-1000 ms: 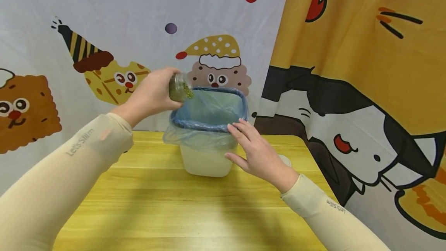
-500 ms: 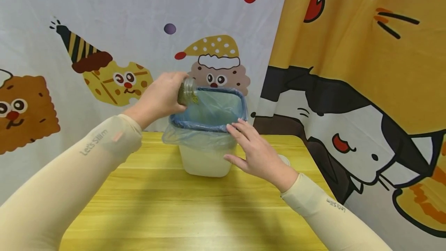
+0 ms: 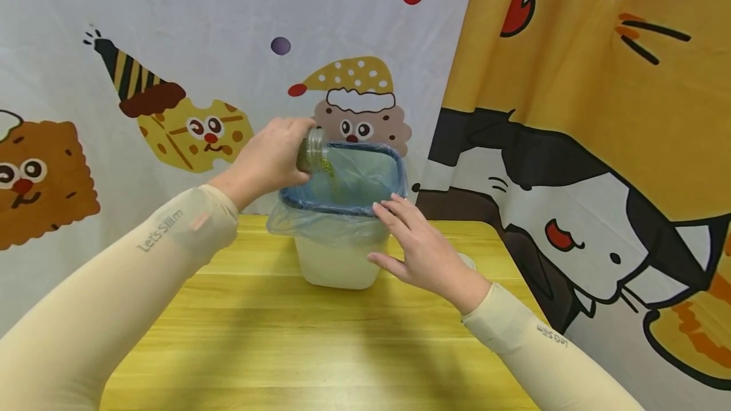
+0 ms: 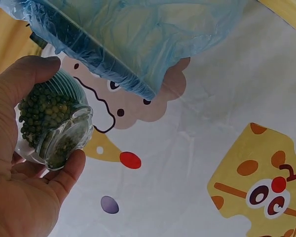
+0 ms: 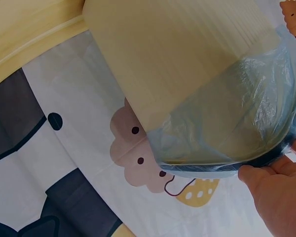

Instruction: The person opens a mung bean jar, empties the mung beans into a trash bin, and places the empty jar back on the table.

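My left hand [image 3: 273, 156] grips a small clear glass jar [image 3: 313, 151], tipped on its side with its mouth over the bin's opening. Green mung beans [image 4: 45, 112] fill part of the jar in the left wrist view, and in the head view some spill from its mouth into the bin. The cream bin [image 3: 339, 265] stands upright on the table, its dark rim covered by a thin blue plastic bag [image 3: 320, 227] folded down outside. My right hand [image 3: 422, 249] has its fingers spread, fingertips resting at the near right corner of the rim.
A yellow wood-grain table [image 3: 297, 347] carries the bin. Behind it hangs a white cloth with cartoon prints [image 3: 217, 30], and an orange patterned curtain [image 3: 554, 81] covers the right side. A pale round object [image 3: 467, 261] lies partly hidden behind my right hand.
My left hand has moved right with the jar and brought its mouth over the bin. Beans that lay at the jar's mouth now fall out. The right hand stays at the rim.
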Action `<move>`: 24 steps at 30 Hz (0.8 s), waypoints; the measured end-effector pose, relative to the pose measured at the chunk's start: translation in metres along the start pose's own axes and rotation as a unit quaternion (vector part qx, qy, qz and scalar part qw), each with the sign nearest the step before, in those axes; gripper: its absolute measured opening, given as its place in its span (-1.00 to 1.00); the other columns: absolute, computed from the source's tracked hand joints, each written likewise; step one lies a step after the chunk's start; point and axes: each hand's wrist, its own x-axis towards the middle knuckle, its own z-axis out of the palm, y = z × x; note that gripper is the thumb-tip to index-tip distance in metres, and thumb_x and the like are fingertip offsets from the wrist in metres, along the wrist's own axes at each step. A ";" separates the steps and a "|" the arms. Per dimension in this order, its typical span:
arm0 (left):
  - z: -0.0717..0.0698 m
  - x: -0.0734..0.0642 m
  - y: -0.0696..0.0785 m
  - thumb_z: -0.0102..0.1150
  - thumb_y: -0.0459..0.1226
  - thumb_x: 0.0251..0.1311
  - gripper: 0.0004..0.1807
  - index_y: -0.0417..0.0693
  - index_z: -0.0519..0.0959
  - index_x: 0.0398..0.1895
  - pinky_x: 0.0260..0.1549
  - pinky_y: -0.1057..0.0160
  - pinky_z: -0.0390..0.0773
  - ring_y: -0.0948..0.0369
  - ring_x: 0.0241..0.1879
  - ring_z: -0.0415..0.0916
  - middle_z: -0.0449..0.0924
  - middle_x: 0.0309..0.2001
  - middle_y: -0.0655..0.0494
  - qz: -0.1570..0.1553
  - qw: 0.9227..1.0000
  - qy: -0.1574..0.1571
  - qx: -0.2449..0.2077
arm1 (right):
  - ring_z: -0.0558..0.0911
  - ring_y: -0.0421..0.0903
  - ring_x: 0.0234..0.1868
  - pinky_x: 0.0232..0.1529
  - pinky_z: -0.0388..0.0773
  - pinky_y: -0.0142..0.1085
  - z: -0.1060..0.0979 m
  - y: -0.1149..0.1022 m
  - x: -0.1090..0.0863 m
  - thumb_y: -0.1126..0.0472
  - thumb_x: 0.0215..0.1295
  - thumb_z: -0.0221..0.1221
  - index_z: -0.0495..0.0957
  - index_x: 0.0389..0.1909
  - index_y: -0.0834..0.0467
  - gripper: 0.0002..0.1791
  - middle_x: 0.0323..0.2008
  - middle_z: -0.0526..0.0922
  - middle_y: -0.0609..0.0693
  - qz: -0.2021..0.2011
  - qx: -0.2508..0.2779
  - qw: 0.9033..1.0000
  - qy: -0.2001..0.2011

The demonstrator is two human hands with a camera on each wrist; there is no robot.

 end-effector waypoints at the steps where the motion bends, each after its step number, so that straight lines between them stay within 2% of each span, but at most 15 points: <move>1: 0.000 0.000 0.000 0.63 -0.27 0.09 0.01 -0.24 0.27 0.57 0.37 -0.22 0.55 -0.24 0.39 0.37 0.43 0.46 -0.25 0.000 1.000 0.000 0.001 | 0.36 0.26 0.60 0.50 0.48 0.12 0.000 0.000 0.000 -0.12 0.30 0.49 0.35 0.59 0.21 -0.04 0.53 0.43 0.22 0.001 0.000 1.000 0.000; 13: 0.003 -0.001 -0.001 0.65 -0.29 0.03 0.00 -0.27 0.30 0.54 0.43 -0.21 0.49 -0.24 0.37 0.39 0.45 0.45 -0.27 0.012 1.000 0.006 0.017 | 0.33 0.22 0.63 0.52 0.46 0.11 -0.001 -0.001 0.000 -0.13 0.32 0.48 0.36 0.58 0.22 -0.06 0.53 0.43 0.21 0.000 -0.002 1.000 -0.002; 24: 0.004 -0.001 0.003 0.65 -0.29 0.04 0.01 -0.25 0.29 0.55 0.42 -0.21 0.51 -0.22 0.38 0.39 0.45 0.45 -0.24 0.011 1.000 -0.004 0.022 | 0.36 0.24 0.60 0.51 0.48 0.11 -0.001 0.000 -0.001 -0.13 0.32 0.47 0.34 0.59 0.21 -0.05 0.54 0.42 0.20 0.001 -0.004 1.000 -0.004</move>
